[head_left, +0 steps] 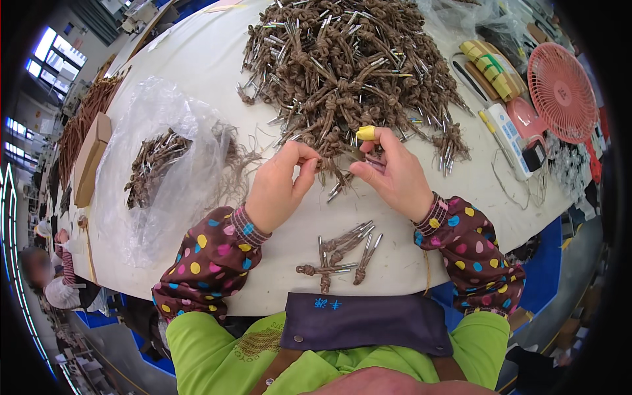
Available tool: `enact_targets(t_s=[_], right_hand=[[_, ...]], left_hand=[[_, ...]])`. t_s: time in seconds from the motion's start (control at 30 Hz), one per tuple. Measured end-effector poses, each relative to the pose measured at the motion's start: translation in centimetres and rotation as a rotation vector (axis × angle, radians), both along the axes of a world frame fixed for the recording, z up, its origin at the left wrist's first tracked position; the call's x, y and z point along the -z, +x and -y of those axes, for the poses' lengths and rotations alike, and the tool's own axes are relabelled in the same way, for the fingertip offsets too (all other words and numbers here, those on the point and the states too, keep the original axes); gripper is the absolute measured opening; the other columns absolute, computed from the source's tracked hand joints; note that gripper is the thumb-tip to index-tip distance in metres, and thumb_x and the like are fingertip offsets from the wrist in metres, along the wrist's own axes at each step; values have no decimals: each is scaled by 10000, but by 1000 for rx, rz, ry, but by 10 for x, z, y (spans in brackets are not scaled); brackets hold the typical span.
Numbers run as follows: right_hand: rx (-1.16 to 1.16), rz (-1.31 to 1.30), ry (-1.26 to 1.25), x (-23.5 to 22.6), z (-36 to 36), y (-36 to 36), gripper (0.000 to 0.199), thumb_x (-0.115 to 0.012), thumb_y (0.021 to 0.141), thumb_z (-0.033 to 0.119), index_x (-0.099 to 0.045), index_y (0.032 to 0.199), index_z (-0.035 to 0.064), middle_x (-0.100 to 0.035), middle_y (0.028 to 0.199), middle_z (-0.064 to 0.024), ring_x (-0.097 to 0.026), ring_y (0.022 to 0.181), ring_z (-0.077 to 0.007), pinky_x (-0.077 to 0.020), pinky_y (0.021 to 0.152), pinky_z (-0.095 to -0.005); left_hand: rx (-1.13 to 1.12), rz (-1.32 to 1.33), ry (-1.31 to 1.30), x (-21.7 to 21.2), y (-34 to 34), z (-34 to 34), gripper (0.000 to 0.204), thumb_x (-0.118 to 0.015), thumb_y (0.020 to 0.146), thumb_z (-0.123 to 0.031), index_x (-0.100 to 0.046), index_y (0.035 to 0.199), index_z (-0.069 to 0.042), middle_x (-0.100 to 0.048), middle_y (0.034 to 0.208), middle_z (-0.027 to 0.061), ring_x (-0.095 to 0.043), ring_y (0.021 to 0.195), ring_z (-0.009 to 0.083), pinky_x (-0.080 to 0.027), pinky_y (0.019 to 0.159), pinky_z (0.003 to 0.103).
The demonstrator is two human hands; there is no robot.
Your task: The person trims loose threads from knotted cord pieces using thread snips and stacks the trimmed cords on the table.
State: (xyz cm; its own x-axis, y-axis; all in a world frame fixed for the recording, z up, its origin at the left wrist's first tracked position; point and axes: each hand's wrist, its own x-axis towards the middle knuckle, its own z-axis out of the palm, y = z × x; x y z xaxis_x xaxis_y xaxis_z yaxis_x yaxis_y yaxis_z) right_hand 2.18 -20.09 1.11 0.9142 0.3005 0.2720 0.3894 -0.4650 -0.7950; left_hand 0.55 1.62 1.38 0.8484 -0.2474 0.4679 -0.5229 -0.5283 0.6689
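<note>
My left hand [280,187] pinches a brown knotted cord [326,164] with metal tips between thumb and fingertips. In my right hand [398,174] is a small pair of thread snips [355,154], its blades directed at the cord's knot; the fingers partly hide it. A yellow wrap covers a fingertip of that hand. Right beyond both hands rises a big heap of similar brown knotted cords [336,72] with shiny metal ends. Closer to me, several separate knotted cords [339,249] lie on the white table [263,289].
At left, a clear plastic bag [148,230] holds more cords, with loose brown threads [234,164] beside it and a cardboard box [92,160] further out. To the right are a pink fan [561,92], a white power strip [510,141] and a yellow-green roll [494,69]. Another person sits far left.
</note>
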Motion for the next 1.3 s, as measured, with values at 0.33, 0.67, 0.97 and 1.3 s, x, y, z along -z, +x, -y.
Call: enact_targets(t_s=[0.33,0.67,0.97,1.3], right_hand=[[-7,534,-357,-16,-6,-10,245,-704,787,301,-559,780,104,-523,714,-18,-559,562,-199,-421,477,-310],[4,652,-485,-19,-5,-15,234,-679,777,287,-508,750,129,-467,699,-6,-544,555,-165,-429,468,-303],[22,524,-264,-17,1,-6,216,-739,757,227,-588,790,77,-558,738,-26,-545,556,-172,-415,482,-265],[-251,-296,382,10,-4,4,339,-734,797,219,-585,1018,10,-603,809,-17,-556,717,-62,-481,651,-233]], left_hand=[[6,79,132,-3,-4,9,112,-629,807,-17,-545,881,-23,-586,767,106,-598,682,256,-476,599,320],[9,101,181,-5,-8,12,98,-605,822,-6,-562,910,-11,-605,803,128,-645,821,296,-495,713,345],[2,70,40,-2,-5,9,92,-607,825,-4,-537,885,-6,-600,788,121,-614,711,259,-480,626,320],[53,58,-6,-1,-5,4,86,-568,867,-29,-525,939,-9,-617,822,120,-635,743,250,-487,662,310]])
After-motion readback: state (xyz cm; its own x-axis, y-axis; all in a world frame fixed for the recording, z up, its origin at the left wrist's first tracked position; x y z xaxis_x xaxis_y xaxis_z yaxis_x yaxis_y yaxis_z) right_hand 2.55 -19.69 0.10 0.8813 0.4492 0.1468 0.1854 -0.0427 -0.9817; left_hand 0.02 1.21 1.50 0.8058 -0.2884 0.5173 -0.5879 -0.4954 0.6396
